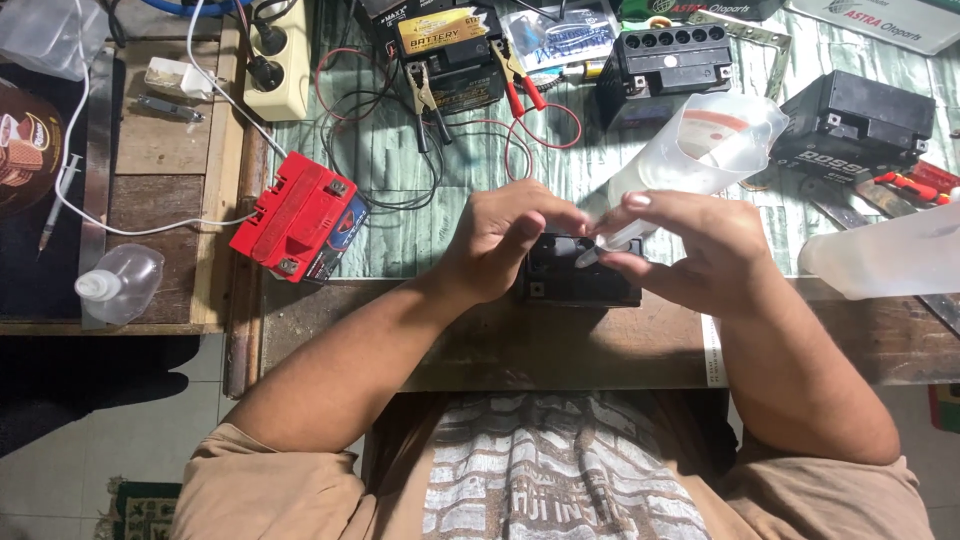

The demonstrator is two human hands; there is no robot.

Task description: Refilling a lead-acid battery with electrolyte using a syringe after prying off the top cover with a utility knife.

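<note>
A small black battery [580, 280] sits at the near edge of the workbench [400, 220]. My left hand [505, 240] rests curled on its top left side, fingertips touching the upper face. My right hand [690, 250] grips a clear plastic squeeze bottle [700, 145], tilted so its narrow nozzle points down at the battery's top. Both hands cover most of the battery's upper face, hiding the point where the nozzle meets it.
A red battery [298, 217] lies left. Farther back stand a black battery with clamps [450, 60], another with round openings [668, 55], and one at right [860, 120]. A power strip [278, 60], loose wires, a small plastic bottle [118, 285] and a clear container [890, 255] surround.
</note>
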